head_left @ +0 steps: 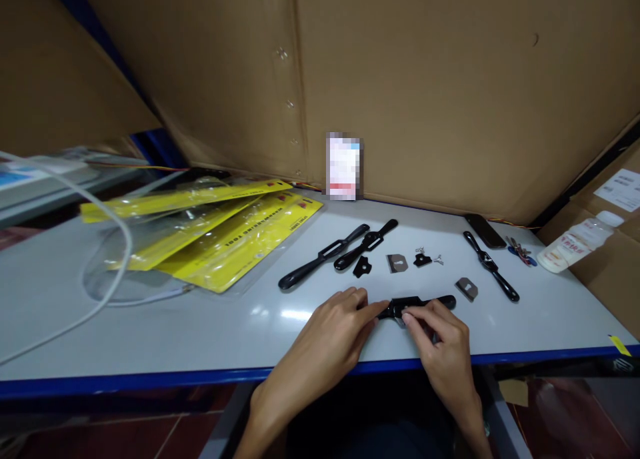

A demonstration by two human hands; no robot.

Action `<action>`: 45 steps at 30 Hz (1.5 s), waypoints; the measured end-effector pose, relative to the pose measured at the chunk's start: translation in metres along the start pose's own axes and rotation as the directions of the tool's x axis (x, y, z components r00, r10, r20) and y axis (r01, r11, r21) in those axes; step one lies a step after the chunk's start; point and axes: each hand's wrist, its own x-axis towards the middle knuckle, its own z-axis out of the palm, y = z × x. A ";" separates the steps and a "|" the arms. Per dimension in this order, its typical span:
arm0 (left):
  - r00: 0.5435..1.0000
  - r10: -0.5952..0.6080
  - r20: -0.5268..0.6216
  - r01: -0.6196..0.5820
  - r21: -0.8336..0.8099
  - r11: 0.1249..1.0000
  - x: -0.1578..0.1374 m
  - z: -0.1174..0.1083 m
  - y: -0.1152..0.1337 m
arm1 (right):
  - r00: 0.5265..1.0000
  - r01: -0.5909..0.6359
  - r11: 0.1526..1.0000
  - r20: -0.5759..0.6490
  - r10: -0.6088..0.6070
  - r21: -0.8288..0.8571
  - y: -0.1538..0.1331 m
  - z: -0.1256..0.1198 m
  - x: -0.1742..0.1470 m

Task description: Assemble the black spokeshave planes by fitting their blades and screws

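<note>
A black spokeshave (441, 303) lies near the front edge of the table, between my hands. My left hand (345, 322) is closed on its left handle. At its middle, the thumb and fingers of my right hand (443, 332) are pinched together; what they hold is too small and covered to name. A bit of shiny metal shows below the spokeshave's body. Beyond lie two more spokeshave bodies (325, 255), black cap plates (363, 267), a slotted steel blade (397, 263) and small screws (439, 259). Another blade (467, 288) rests right of my right hand.
Another spokeshave (491, 267) lies at the right, near a dark phone-like slab (485, 231), keys (520, 251) and a white bottle (580, 242). Yellow blister packs (240, 252) and a white cable (127, 245) occupy the left. Cardboard (425, 99) walls the back.
</note>
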 end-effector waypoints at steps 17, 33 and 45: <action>1.000 0.001 -0.016 -0.001 0.005 1.000 0.000 0.002 -0.001 | 0.996 -0.015 0.995 -0.084 0.007 -0.101 0.001 0.003 0.000; 1.000 0.000 -0.014 0.000 0.013 1.000 0.001 0.001 0.000 | 0.997 -0.038 0.988 -0.070 0.028 -0.147 0.001 0.005 -0.001; 1.000 -0.011 0.018 0.011 0.005 1.000 0.001 -0.001 0.000 | 0.997 -0.038 0.991 -0.071 0.029 -0.131 0.002 0.005 -0.001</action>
